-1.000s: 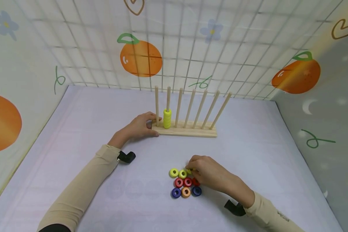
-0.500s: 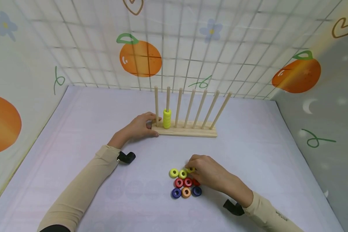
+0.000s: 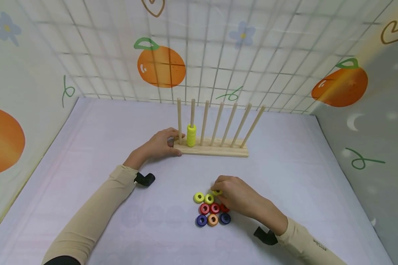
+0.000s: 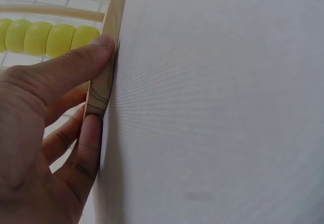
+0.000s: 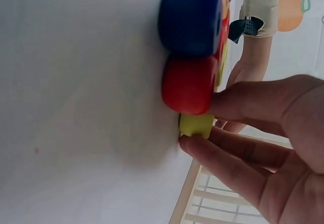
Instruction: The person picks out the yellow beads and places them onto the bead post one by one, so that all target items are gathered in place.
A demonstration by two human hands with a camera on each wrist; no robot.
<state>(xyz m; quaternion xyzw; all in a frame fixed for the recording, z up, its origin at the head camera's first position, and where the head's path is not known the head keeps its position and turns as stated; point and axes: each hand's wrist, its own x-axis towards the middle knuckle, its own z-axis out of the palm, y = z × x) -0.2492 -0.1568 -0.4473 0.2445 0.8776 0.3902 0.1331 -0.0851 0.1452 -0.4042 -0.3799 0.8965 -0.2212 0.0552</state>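
Observation:
A wooden stand [image 3: 215, 151] with several upright pegs stands at the back. My left hand [image 3: 157, 144] grips the left end of its base, thumb at the front edge and fingers round the end in the left wrist view. Several yellow beads [image 3: 191, 136] are stacked on the second peg from the left. Nearer me, my right hand [image 3: 240, 197] pinches a yellow bead [image 5: 196, 125] between thumb and fingers, low over the table. That bead is partly hidden by the fingers in the head view. Right beside it in the right wrist view is a red bead [image 5: 188, 85].
Two loose yellow beads [image 3: 203, 198] lie left of the right hand. Below them are a row of red beads [image 3: 204, 208], two blue beads [image 3: 201, 220] and an orange bead [image 3: 212, 220]. Printed curtains [image 3: 268, 55] enclose the white table [image 3: 285, 154].
My right hand has shifted slightly up and left in the head view, and the pinched yellow bead has moved a little toward the stand. The left hand and stand have stayed in place.

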